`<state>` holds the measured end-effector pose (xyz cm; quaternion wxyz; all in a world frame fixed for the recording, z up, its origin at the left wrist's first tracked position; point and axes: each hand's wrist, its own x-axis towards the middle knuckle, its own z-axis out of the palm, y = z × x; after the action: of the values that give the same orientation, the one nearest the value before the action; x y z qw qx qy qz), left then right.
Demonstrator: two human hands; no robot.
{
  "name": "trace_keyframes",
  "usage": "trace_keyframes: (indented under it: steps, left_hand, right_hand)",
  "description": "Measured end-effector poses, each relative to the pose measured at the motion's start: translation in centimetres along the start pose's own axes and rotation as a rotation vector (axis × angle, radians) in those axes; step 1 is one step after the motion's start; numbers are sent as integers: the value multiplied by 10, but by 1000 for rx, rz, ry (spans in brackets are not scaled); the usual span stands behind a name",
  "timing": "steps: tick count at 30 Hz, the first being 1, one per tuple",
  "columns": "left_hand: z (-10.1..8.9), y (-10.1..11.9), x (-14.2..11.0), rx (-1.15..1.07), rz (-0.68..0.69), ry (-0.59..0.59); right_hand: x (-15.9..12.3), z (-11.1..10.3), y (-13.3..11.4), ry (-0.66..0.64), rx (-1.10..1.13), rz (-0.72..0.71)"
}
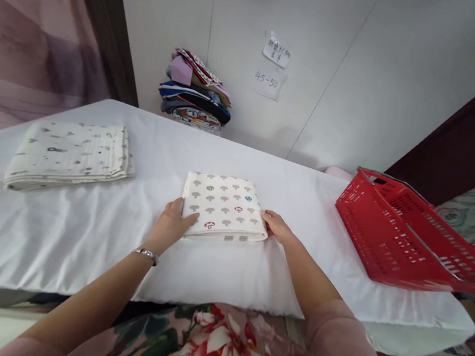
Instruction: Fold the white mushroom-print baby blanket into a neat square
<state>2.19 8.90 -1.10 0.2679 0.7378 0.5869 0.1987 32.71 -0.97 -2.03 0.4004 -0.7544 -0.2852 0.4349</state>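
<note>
A cream cloth (220,205) printed with grey mushrooms and a few coloured motifs lies folded into a neat rectangle in front of me. My left hand (172,223) grips its left edge, the thumb resting on top and the other fingers along the side. At the opposite edge, my right hand (277,227) holds the right side near the fold, with its fingertips partly hidden by the fabric. To the left sits a larger folded white cloth (74,150) with small dark prints, apart from both hands.
A red plastic basket (389,236) with metal handles stands at the right of the white-covered table (89,245). A stack of folded fabrics (197,91) rises behind the table's back edge, against the wall. Two paper notes (270,82) are stuck up there. The far-left edge is pixelated.
</note>
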Motion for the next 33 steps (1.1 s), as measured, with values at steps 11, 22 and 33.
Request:
trace_keyframes:
  steps: [11,22,33]
  left_hand:
    - [2,-4,6,-70,-78,-13]
    - [19,-4,-15,-293,-138,-281]
    - [-8,18,88,10,60,-107]
  right_hand:
    - [4,16,-14,-63,49,7]
    - [2,-15,-14,-171,81,-13]
    - [9,-21,-7,-241,-31,-17]
